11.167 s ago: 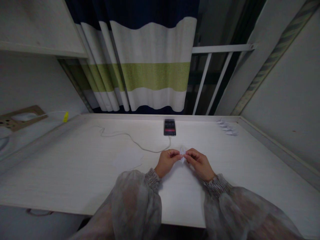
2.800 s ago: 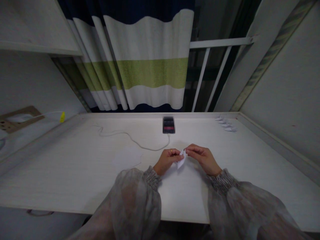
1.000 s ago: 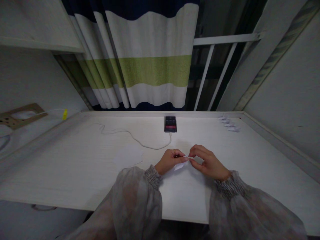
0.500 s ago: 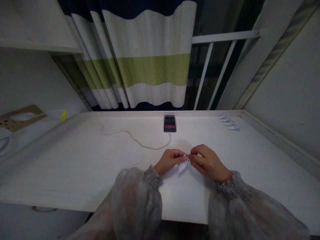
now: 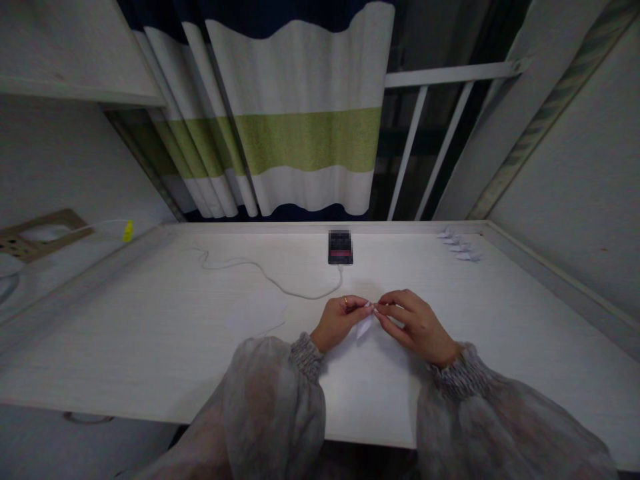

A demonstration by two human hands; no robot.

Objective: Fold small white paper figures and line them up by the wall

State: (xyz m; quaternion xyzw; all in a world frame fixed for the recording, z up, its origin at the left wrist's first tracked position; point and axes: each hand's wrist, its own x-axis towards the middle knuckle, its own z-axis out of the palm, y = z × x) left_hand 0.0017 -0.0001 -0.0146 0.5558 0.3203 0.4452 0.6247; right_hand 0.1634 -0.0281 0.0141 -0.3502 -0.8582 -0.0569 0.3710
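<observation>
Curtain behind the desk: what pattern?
The curtain has broad horizontal bands: navy, white, green, white, navy. Head view, the only one.

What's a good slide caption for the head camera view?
Both hands, left hand and right hand, pinch a small folded white paper above a pale desk, phone and cable beyond.

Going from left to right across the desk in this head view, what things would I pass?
Yellow plug → white cable → phone → small folded paper pinched by both hands → row of folded paper pieces.
</observation>
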